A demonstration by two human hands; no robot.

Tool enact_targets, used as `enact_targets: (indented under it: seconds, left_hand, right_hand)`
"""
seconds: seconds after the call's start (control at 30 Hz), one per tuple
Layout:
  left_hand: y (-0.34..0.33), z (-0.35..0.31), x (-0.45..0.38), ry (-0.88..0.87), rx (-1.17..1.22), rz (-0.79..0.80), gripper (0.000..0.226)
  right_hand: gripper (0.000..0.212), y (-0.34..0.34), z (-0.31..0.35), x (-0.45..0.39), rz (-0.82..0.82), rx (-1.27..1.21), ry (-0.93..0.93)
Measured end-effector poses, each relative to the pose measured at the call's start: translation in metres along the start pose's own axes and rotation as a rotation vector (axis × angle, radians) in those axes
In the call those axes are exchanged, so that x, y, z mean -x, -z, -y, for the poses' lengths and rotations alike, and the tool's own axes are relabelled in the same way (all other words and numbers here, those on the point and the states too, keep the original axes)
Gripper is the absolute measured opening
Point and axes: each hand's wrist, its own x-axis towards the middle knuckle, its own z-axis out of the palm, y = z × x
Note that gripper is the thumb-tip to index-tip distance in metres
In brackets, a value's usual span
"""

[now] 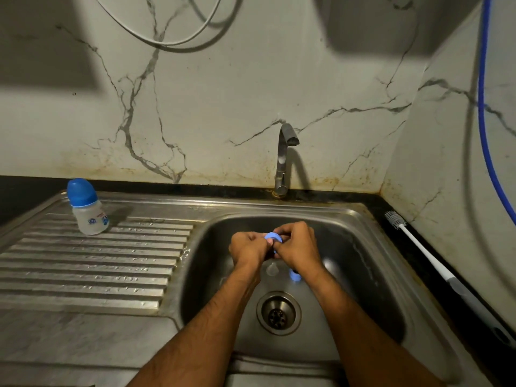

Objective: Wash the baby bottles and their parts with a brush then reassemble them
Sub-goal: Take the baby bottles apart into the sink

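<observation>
Clearly both hands — left hand [247, 247], right hand [298, 245] — pinch the blue collar ring [273, 236] over the sink [363, 247]; wet fingers could drop it.

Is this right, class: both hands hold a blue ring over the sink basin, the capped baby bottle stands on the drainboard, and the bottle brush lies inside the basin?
Not quite. The bottle brush lies on the dark counter right of the sink, not inside the basin. The rest holds: the head view shows the left hand and right hand holding the blue ring over the basin, and the capped baby bottle standing on the drainboard.
</observation>
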Motion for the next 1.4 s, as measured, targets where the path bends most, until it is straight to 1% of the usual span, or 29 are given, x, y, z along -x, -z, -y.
enact_targets:
  seconds: [0.07,0.2,0.27,0.3,0.4,0.53,0.6,0.67,0.73,0.8,0.87,0.9,0.97,1.03,1.1,1.17,1.23,1.27,1.3,1.4]
  left_hand:
    - [0.000,0.001,0.000,-0.043,-0.010,0.019,0.007]
    - [0.000,0.008,-0.007,-0.072,-0.059,0.047,0.010]
    - [0.001,0.010,-0.014,-0.077,-0.073,0.025,0.008]
    - [0.001,0.012,-0.016,-0.070,-0.081,0.021,0.007]
    - [-0.002,0.013,-0.017,-0.047,-0.122,0.003,0.011]
    - [-0.005,0.008,-0.010,-0.127,-0.198,-0.094,0.006]
    - [-0.004,0.004,-0.009,-0.127,-0.174,-0.114,0.009]
    - [-0.001,0.002,-0.008,-0.057,-0.040,-0.030,0.020]
    - [0.004,-0.004,-0.004,0.027,0.094,0.120,0.027]
    - [0.009,-0.012,0.002,0.104,0.186,0.253,0.028]
    - [0.010,-0.014,0.004,0.149,0.249,0.312,0.027]
    - [0.010,-0.014,0.004,0.167,0.254,0.306,0.027]
    - [0.007,-0.009,0.000,0.184,0.201,0.243,0.029]
    - [0.005,-0.003,-0.007,0.182,0.154,0.169,0.030]
    - [0.005,-0.002,-0.012,0.197,0.155,0.100,0.032]
    - [0.009,-0.003,-0.016,0.218,0.191,0.103,0.039]
    - [0.011,-0.004,-0.014,0.236,0.223,0.153,0.042]
    - [0.011,-0.003,-0.013,0.240,0.216,0.169,0.040]
    - [0.011,-0.002,-0.012,0.237,0.197,0.171,0.037]
    - [0.008,0.004,-0.013,0.188,0.144,0.156,0.019]
  right_hand:
    - [0.014,0.002,0.001,-0.002,0.061,0.031,0.029]
    - [0.033,0.011,0.001,-0.005,0.177,0.048,0.036]
    - [0.040,0.011,0.001,-0.005,0.165,0.032,0.029]
    - [0.038,0.011,0.001,-0.005,0.128,0.005,0.017]
    - [0.022,0.007,0.003,-0.004,0.036,-0.070,-0.031]
    - [0.012,-0.001,0.002,-0.004,0.030,-0.030,0.002]
    - [0.009,-0.003,0.004,-0.002,0.023,-0.025,0.019]
    - [0.011,0.001,0.003,-0.002,0.002,-0.084,0.001]
    - [0.015,0.008,-0.002,-0.004,-0.016,-0.191,-0.061]
    - [0.023,0.013,-0.008,-0.008,-0.049,-0.158,-0.057]
    - [0.031,0.018,-0.012,-0.010,-0.052,-0.137,-0.054]
    - [0.031,0.019,-0.012,-0.010,-0.038,-0.150,-0.065]
    - [0.030,0.022,-0.010,-0.009,0.027,-0.238,-0.129]
    - [0.030,0.021,-0.005,-0.008,0.104,-0.378,-0.221]
    - [0.033,0.023,0.000,-0.007,0.137,-0.481,-0.324]
    - [0.031,0.027,0.002,-0.009,0.118,-0.627,-0.418]
    - [0.022,0.032,-0.003,-0.011,0.104,-0.735,-0.455]
    - [0.020,0.034,-0.005,-0.010,0.115,-0.716,-0.444]
    - [0.023,0.035,-0.007,-0.009,0.131,-0.661,-0.424]
    - [0.035,0.029,-0.014,-0.006,0.115,-0.318,-0.335]
